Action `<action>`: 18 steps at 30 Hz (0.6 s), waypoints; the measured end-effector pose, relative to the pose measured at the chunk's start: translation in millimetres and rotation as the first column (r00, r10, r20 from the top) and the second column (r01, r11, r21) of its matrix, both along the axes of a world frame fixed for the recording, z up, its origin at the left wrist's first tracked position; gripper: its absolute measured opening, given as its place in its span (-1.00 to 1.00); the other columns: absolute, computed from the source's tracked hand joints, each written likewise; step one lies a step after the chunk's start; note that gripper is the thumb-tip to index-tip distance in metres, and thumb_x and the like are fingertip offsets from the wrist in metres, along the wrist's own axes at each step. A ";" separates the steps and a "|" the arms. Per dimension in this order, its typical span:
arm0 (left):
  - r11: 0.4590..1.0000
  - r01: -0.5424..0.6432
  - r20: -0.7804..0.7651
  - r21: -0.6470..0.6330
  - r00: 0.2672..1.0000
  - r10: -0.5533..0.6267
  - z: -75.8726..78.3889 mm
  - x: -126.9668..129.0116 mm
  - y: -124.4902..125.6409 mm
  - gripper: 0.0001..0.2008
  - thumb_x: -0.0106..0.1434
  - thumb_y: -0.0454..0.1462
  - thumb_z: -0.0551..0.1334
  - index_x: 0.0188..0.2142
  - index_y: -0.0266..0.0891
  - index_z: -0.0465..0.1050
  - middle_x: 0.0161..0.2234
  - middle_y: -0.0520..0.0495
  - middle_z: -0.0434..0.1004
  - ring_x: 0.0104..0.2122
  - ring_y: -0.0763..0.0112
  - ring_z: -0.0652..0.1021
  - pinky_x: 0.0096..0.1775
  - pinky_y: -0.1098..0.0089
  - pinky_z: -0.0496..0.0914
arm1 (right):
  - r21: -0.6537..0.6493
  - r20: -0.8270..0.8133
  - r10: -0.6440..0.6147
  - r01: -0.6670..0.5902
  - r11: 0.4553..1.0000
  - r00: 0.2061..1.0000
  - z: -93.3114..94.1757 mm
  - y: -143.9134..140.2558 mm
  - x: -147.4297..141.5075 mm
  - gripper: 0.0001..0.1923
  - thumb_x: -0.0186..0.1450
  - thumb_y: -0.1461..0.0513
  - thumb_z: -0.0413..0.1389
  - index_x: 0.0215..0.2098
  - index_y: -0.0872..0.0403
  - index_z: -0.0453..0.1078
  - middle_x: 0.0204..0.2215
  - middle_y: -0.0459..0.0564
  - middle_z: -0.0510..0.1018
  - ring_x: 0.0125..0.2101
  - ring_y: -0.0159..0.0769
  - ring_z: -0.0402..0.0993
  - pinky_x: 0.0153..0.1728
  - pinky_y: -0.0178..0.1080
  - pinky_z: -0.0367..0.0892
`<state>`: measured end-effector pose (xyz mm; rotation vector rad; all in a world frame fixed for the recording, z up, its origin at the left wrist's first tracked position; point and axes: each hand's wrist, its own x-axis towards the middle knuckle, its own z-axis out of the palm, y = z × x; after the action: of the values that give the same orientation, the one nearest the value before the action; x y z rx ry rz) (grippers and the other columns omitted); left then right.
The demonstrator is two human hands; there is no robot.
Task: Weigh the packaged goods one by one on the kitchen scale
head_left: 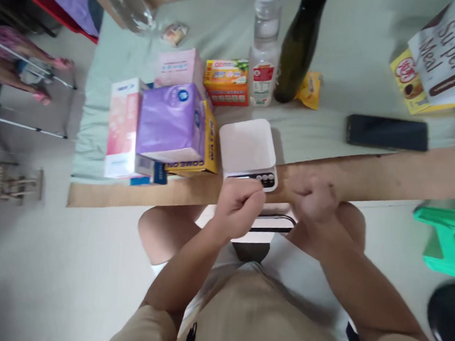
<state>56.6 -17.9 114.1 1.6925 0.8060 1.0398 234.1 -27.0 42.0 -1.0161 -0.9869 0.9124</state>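
Hands are hovering at the tabletop [386,176] edge: left hand [239,202] curled shut, right hand [314,201] blurred, grip unreadable. Scale [248,151] is sitting at twelve o'clock; approaching its buttons gently seems wise.

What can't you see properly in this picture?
Head view only:
- Right hand: motion blur hides its grip.
- Left hand: curled shut; whatever is inside is hidden by its fingers.
- Scale display: too small, partly covered by the left hand.
- Dark bottle: top cut off by the upper edge.
- Flat object on the lap: mostly hidden behind both hands.
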 end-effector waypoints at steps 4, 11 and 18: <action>0.913 -0.373 0.053 0.168 0.928 0.369 -3.8 -65.8 -28.1 -0.63 0.41 -0.22 0.09 -0.55 -0.24 0.14 -0.58 0.04 0.12 -0.54 0.53 0.22 -0.45 0.34 0.08 | -0.014 -0.036 0.134 -0.134 0.991 0.990 9.5 -14.5 -63.1 -0.44 0.41 -0.04 0.00 -0.65 0.06 0.10 -0.71 -0.13 0.11 -0.65 -0.45 0.07 -0.61 -0.29 0.02; 0.687 -0.647 -0.121 0.330 0.693 0.711 45.8 -114.2 4.8 -0.64 0.34 0.06 0.20 -0.14 -0.14 0.49 -0.10 -0.14 0.42 0.03 0.18 0.43 0.17 0.08 0.33 | -0.065 0.159 0.173 -0.164 0.984 0.972 42.7 21.6 -103.0 -0.59 0.40 -0.14 -0.01 -0.08 -0.04 0.41 -0.10 -0.06 0.55 -0.01 -0.30 0.50 0.04 -0.16 0.46; 0.768 -0.578 -0.728 0.275 0.396 0.559 81.2 -113.8 52.0 -0.69 0.40 -0.03 0.15 -0.03 -0.14 0.49 0.01 -0.18 0.54 0.21 -0.02 0.45 0.34 -0.04 0.20 | -0.081 0.221 0.312 -0.302 0.950 0.924 46.7 45.8 -138.9 -0.36 0.41 -0.17 0.01 0.32 -0.08 0.17 0.37 -0.02 0.30 0.43 -0.17 0.16 0.50 0.04 0.12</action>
<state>-57.2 34.2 195.3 1.8861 2.1122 0.6309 95.2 18.8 88.7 -1.0392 -1.3553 1.0941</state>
